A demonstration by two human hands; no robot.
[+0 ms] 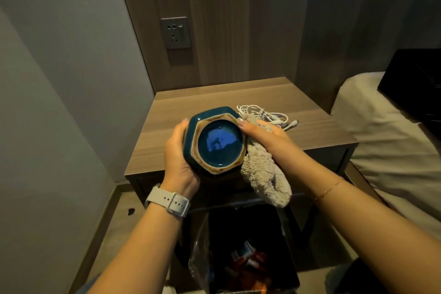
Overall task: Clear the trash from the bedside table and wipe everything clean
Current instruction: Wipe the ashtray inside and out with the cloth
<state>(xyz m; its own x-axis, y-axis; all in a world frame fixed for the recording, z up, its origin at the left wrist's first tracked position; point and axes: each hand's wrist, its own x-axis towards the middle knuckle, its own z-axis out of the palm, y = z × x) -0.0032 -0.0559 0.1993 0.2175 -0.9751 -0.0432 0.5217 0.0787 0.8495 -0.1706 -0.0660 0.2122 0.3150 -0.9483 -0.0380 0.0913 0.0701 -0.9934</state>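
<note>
I am standing over a wooden bedside table [214, 100], looking down at my own two hands held above its near edge. My left hand [177, 150] wraps its curled fingers round the left side of a dark teal ceramic vessel [216, 142], six-sided, tipped so that its glazed underside with the unglazed tan rim faces up at me (it may be a vase or an ashtray; I cannot tell which). Its long axis runs away from me, down toward the tabletop. My right hand [261, 135] sits just right of the vessel, thumb and fingers clenched on a fluffy beige cloth [265, 174] that droops down past the table front; my fingertip touches the vessel's right rim. So the surface to be wiped lies immediately left of my cloth hand, and that hand is the nearer one for the stroke, I judge, while the left only steadies. On the tabletop, just beyond my right hand, lies a tangle of white cables [265, 114]. Below me on the floor stands a dark bin [241, 255] lined with clear plastic, with red and white wrappers inside. A wall socket [176, 32] sits on the wood panel behind, and a bed [381, 141] with pale linen lies to the right.
</note>
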